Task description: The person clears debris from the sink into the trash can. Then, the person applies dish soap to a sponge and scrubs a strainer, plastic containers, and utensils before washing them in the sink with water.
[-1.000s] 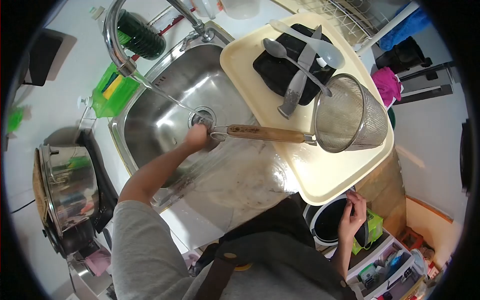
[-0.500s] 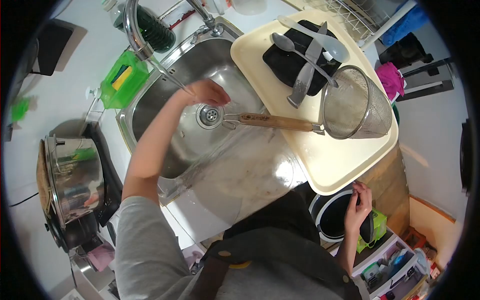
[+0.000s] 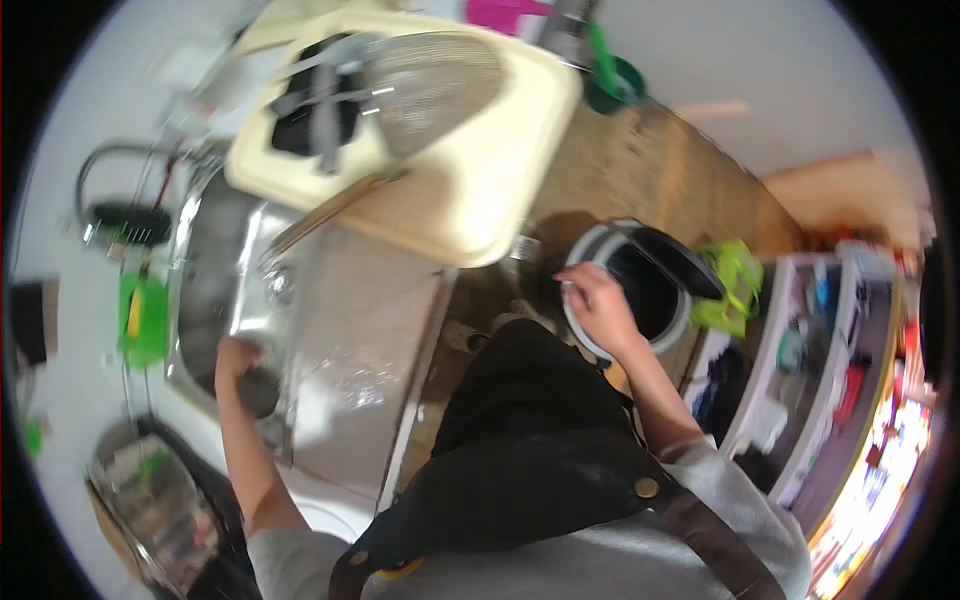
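My left hand (image 3: 238, 358) is low in the steel sink (image 3: 205, 300), its fingers curled and blurred. A round dark grey shape (image 3: 260, 392) shows against it; I cannot tell what it is. My right hand (image 3: 597, 300) hangs over the near rim of a round bin (image 3: 590, 248), fingers apart and nothing seen in them. The bin's dark lid (image 3: 672, 258) stands raised. On a cream tray (image 3: 490, 190) beside the sink lies a mesh strainer (image 3: 435, 85), its wooden handle (image 3: 335, 212) reaching out over the sink. Blurred utensils (image 3: 325, 110) rest on a black item (image 3: 295, 130).
A wet draining surface (image 3: 350, 340) lies between the sink and the counter edge. Left of the sink are a green holder (image 3: 145, 320) with a yellow sponge and a steel pot (image 3: 165, 510). A lime-green bag (image 3: 735, 285) and purple-white shelves (image 3: 770, 380) stand beyond the bin.
The view has swung right, toward the bin and the floor. My left hand has shifted from near the tap to the sink's near end. My right hand has moved to the bin's near rim.
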`<action>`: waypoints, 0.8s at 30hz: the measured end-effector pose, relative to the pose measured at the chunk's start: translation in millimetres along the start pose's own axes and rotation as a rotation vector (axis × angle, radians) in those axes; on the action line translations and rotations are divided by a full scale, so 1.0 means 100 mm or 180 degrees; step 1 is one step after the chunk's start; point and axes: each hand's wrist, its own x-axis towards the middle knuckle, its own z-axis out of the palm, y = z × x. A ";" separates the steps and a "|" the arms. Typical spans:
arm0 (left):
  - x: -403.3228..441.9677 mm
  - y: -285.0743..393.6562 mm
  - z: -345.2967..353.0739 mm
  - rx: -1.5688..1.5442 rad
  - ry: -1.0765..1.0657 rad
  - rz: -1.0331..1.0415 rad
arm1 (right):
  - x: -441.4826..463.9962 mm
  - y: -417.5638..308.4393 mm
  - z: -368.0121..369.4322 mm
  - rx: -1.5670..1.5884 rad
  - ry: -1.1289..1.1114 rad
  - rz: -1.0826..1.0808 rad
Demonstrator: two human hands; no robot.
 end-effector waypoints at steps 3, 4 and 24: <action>-0.51 0.26 -0.36 -0.3155 0.1046 -0.0483 | -0.37 0.38 -0.08 -0.0164 -0.0469 0.0189; -0.88 0.67 -0.78 -0.3726 0.1197 -0.0478 | -0.49 0.56 -0.07 -0.0261 -0.0549 0.0182; -1.08 6.61 -0.78 -0.1543 0.0065 0.3768 | -1.82 1.71 -1.45 0.0690 0.1203 0.0745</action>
